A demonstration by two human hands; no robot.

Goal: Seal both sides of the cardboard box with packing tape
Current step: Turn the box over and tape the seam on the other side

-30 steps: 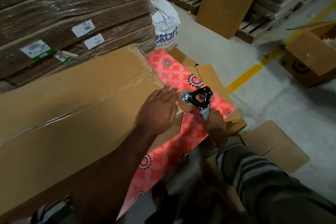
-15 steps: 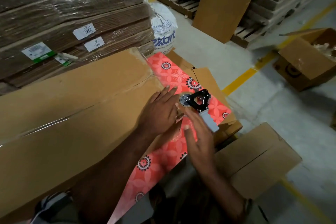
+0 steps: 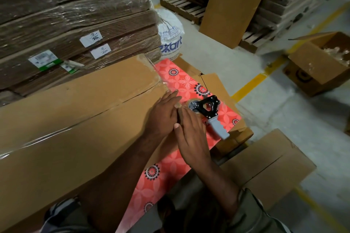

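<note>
A long flat cardboard box (image 3: pixel 75 119) lies across the left of the view, with clear tape shining along its middle seam. My left hand (image 3: pixel 162 115) rests flat on the box's right end, fingers straight. My right hand (image 3: pixel 191 134) lies flat right beside it at the box's end, fingers straight, holding nothing. The tape dispenser (image 3: pixel 208 111), black frame with a grey handle and a brown tape roll, lies free on the red flowered surface (image 3: pixel 170 172) just right of both hands.
Shrink-wrapped stacks of flat cardboard (image 3: pixel 75 24) rise behind the box. A white sack (image 3: pixel 170 32) stands beyond it. Flat cardboard pieces (image 3: pixel 269 172) lie on the floor at right, an open carton (image 3: pixel 318 66) farther right, and a yellow floor line (image 3: pixel 250 85) between.
My right hand let go of the dispenser's handle and moved left onto the box end beside my left hand. The dispenser now lies on the red surface.
</note>
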